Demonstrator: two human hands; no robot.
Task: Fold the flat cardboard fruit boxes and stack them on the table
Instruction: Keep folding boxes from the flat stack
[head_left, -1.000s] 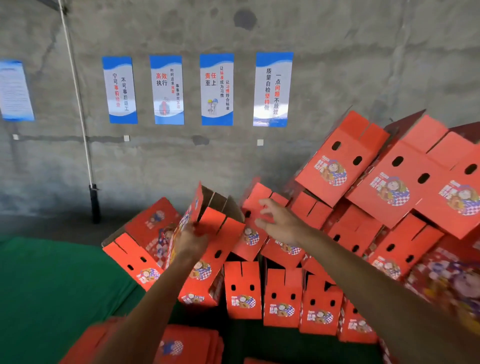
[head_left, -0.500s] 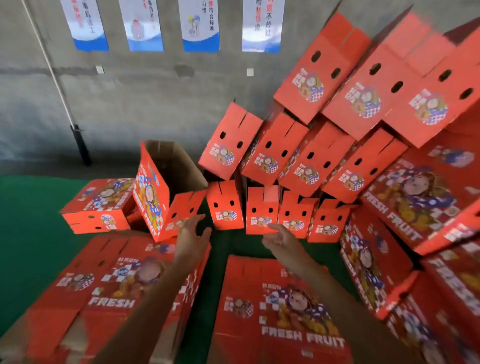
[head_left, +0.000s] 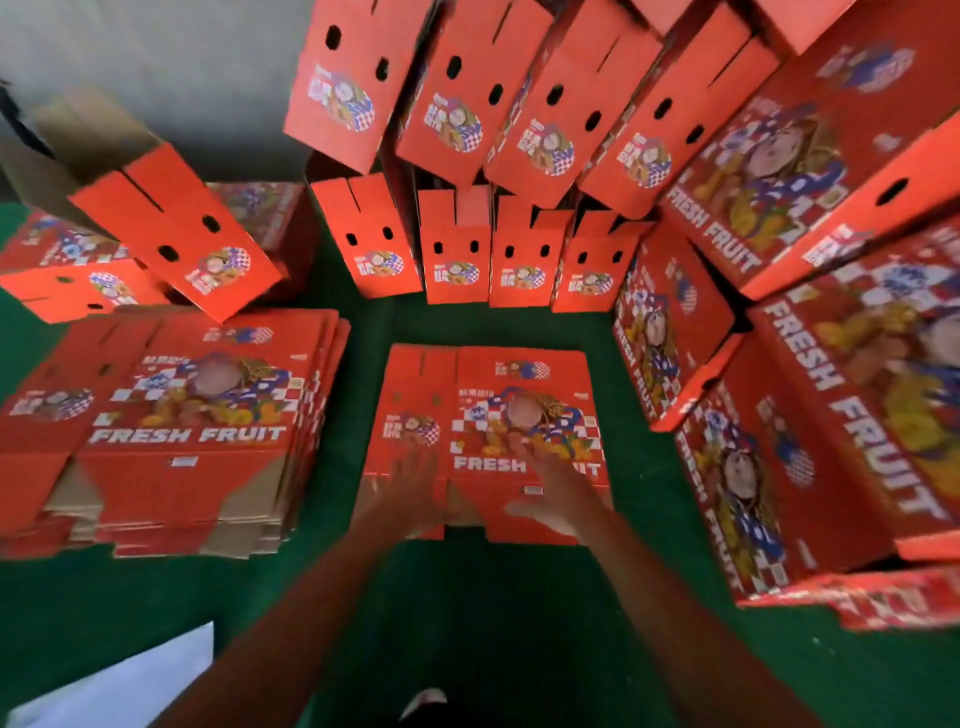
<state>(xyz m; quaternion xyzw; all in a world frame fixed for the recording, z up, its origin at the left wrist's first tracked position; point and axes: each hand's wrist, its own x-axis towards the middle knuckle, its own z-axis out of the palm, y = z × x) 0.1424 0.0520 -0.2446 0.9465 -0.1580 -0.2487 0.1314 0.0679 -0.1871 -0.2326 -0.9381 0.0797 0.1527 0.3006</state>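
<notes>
Left hand (head_left: 415, 486) and right hand (head_left: 558, 491) both spread flat, fingers splayed, grasping nothing, over near edge of flat red printed cardboard box stack (head_left: 485, 415) on green table (head_left: 467, 597); contact blurred. Glossy folded red boxes (head_left: 457, 249) stand beyond.

Both hands motion-blurred: left hand (head_left: 415, 480) and right hand (head_left: 558, 486) smear over the near edge of the flat box (head_left: 485, 415), fingers indistinct, can't tell whether they touch or grip it. Hands cover part of its "FRESH FRUIT" lettering. Left flat stack (head_left: 171, 441) cut by left edge; count of sheets unreadable. Folded boxes at right (head_left: 810, 395) run off right edge, print smeared. Top row of boxes (head_left: 467, 88) cut by top edge. Small label text on all boxes illegible. White patch bottom left (head_left: 119, 686) cut off, can't identify. Pale object at bottom edge (head_left: 423, 701) too blurred to tell.
</notes>
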